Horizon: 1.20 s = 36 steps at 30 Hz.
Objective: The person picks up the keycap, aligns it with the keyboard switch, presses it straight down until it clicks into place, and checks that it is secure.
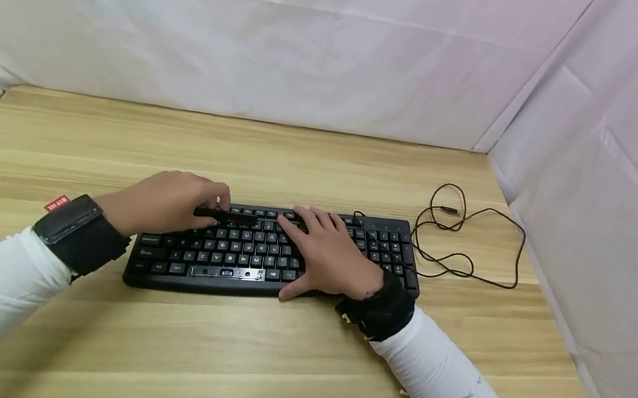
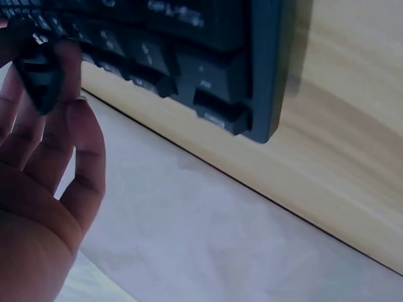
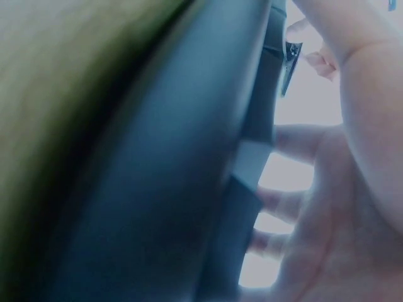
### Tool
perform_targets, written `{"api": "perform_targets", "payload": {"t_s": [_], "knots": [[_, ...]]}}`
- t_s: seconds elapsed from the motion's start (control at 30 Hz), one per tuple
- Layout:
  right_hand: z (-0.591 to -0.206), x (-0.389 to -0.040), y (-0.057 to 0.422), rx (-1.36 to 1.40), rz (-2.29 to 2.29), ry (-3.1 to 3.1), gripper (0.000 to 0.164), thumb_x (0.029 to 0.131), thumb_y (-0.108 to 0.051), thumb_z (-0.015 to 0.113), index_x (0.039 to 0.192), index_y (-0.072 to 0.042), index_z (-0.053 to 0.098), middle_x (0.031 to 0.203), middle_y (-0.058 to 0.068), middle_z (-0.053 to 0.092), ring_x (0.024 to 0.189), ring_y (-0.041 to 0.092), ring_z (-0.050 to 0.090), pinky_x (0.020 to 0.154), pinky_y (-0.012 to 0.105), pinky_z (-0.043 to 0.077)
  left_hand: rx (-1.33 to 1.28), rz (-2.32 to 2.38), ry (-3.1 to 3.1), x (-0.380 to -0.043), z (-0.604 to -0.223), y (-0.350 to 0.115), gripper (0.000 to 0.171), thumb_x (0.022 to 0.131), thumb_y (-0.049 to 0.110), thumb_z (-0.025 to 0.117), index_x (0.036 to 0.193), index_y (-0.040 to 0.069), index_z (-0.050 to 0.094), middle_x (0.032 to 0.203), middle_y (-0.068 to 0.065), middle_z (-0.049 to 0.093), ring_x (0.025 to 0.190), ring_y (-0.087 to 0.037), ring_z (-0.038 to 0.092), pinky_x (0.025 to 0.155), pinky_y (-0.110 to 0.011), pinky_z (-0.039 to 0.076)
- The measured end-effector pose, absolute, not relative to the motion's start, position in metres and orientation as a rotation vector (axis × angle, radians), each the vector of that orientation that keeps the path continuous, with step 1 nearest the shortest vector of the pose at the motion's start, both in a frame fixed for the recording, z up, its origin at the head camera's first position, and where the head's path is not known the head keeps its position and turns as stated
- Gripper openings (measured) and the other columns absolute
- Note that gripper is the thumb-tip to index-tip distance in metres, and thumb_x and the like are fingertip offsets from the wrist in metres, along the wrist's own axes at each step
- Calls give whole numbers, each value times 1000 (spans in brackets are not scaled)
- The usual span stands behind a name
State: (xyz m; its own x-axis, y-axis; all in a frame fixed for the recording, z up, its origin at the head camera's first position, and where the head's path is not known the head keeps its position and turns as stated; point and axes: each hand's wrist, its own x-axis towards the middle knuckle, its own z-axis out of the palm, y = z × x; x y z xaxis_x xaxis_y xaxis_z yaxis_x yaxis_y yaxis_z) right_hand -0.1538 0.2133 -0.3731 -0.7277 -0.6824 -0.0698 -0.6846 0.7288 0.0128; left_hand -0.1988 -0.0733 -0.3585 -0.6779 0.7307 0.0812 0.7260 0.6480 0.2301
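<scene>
A black keyboard (image 1: 174, 282) lies on the wooden table. In its front row, the space bar's place shows a shiny bare strip (image 1: 228, 273). Over the upper rows my left hand (image 1: 168, 203) pinches a long black keycap, apparently the space bar (image 1: 237, 219), between thumb and fingers. One tapered end of that keycap (image 2: 41, 78) shows in the left wrist view. My right hand (image 1: 335, 257) rests with spread fingers on the keyboard's right half, its thumb at the front edge. Close up in the right wrist view, the same hand (image 3: 334, 214) lies along the keyboard's side; its fingertips are partly hidden.
A thin black cable (image 1: 494, 282) lies looped to the right of the keyboard, and part of it runs over the number keys. The wooden table (image 1: 242, 368) ends at a white cloth wall (image 1: 253, 63) at the back. More white cloth (image 1: 621, 226) hangs along the right.
</scene>
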Motion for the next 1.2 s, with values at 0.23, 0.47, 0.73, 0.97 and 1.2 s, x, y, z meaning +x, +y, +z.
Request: {"api": "perform_targets", "payload": {"t_s": [0.23, 0.47, 0.73, 0.97, 1.2], "knots": [[-375, -155, 215, -1160, 67, 2865, 121, 55, -82, 61, 150, -14, 27, 150, 19, 26, 133, 33, 22, 105, 58, 26, 1289, 469, 2796, -191, -364, -75, 33, 75, 15, 78, 105, 14, 66, 88, -2, 67, 76, -11, 60, 62, -35, 54], [-374, -155, 214, -1149, 41, 2869, 121, 54, -81, 63, 150, -15, 27, 150, 18, 26, 133, 33, 22, 105, 57, 26, 1263, 523, 2783, -186, -369, -77, 43, 75, 18, 78, 115, 13, 64, 95, -3, 67, 82, -13, 60, 66, -37, 55], [-374, -154, 215, -1136, 46, 2871, 121, 54, -81, 62, 150, -15, 27, 150, 18, 26, 133, 32, 21, 105, 57, 27, 1247, 531, 2787, -183, -369, -78, 49, 77, 14, 76, 123, 11, 60, 99, -6, 67, 88, -15, 60, 70, -39, 56], [-374, -153, 216, -1145, 38, 2862, 120, 56, -81, 62, 150, -15, 27, 150, 18, 26, 133, 32, 22, 105, 55, 26, 1267, 532, 2849, -180, -368, -80, 37, 82, 17, 72, 117, 10, 63, 106, -7, 70, 87, -14, 63, 70, -39, 56], [-373, -154, 215, -1158, 39, 2867, 120, 56, -80, 63, 150, -15, 27, 150, 18, 26, 133, 33, 22, 106, 56, 25, 1279, 575, 2868, -176, -366, -78, 22, 87, 19, 65, 106, 10, 70, 97, -5, 73, 72, -8, 62, 62, -36, 55]]}}
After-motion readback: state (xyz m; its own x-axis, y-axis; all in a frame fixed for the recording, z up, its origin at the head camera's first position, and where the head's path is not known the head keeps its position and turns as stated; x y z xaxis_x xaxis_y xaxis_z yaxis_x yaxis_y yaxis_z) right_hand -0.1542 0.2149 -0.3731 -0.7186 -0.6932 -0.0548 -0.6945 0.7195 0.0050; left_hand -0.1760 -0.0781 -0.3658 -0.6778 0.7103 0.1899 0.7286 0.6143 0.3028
